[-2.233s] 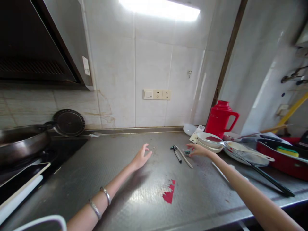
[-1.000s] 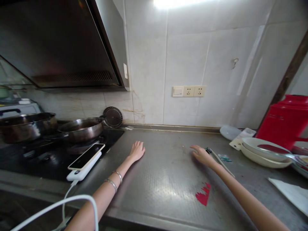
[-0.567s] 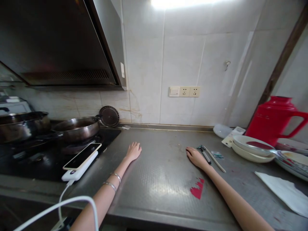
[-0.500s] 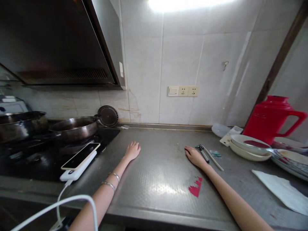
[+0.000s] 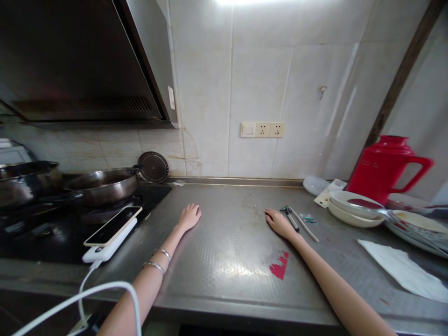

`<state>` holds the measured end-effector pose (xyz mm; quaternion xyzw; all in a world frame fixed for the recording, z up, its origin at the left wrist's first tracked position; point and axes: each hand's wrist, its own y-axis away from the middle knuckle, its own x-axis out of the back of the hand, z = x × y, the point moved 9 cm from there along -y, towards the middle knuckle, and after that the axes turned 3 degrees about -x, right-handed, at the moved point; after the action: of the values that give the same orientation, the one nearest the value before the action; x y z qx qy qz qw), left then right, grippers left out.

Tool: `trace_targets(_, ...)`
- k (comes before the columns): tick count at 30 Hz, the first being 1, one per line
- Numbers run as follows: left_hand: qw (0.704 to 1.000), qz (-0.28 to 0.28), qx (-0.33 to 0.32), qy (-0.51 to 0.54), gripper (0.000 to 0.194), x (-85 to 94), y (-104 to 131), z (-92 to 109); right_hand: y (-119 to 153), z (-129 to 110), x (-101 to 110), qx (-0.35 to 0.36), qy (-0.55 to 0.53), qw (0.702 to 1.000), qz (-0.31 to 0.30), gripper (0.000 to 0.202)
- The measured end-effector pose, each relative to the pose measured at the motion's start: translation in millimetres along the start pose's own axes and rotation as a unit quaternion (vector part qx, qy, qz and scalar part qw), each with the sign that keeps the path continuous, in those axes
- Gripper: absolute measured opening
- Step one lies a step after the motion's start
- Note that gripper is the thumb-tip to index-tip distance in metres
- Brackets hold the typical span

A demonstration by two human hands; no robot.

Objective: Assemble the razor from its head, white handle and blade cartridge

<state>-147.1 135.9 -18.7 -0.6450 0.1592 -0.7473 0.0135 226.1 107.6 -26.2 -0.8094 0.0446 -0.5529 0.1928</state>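
My left hand (image 5: 189, 216) lies palm down on the steel counter (image 5: 227, 242), fingers loosely stretched, holding nothing. Palm down further right, my right hand (image 5: 278, 220) also rests with nothing in it. Just beside it are a dark-handled tool that looks like a peeler (image 5: 291, 219) and a thin pale curved strip (image 5: 305, 225). A small clear packet with green bits (image 5: 308, 218) lies a little beyond them. Nearer the front edge, left of my right forearm, is a red paper cut-out (image 5: 280, 267) with a jagged side.
At left, a phone (image 5: 114, 226) sits on a white power bank (image 5: 108, 245) with a cable (image 5: 87, 291), by pans (image 5: 105, 186) on the stove. At right stand a red thermos jug (image 5: 383, 168), stacked bowls (image 5: 355, 217), plates (image 5: 416, 228) and a white paper sheet (image 5: 402, 270).
The view has turned slightly to the right, so everything sits a little further left. Both hands stay in place on the counter.
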Motion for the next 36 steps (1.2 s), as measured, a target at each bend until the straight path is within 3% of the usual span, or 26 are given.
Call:
trace_targets(15,1.0,0.001,-0.007,0.006,0.042,0.6,0,3,3,-9,6,0.007,0.01,1.0,-0.008,0.038)
trace_targets(18,1.0,0.004,-0.005,0.016,0.042,0.1,0,2,3,-8,18,0.0,0.023,1.0,0.013,0.038)
trace_targets(23,0.999,0.021,0.0,0.05,0.038,6.8,1,3,6,11,55,-0.077,0.102,0.99,0.051,0.039)
trace_targets(26,0.997,0.036,-0.007,0.063,0.034,14.5,2,8,14,24,67,-0.117,0.14,0.983,0.031,0.034)
trace_targets(31,0.994,0.049,-0.016,0.096,0.03,20.6,2,35,33,38,64,-0.169,0.201,0.964,-0.032,0.026)
trace_targets(36,0.987,0.042,-0.075,0.134,0.029,21.1,0,90,46,39,64,-0.214,0.21,0.953,-0.054,0.025)
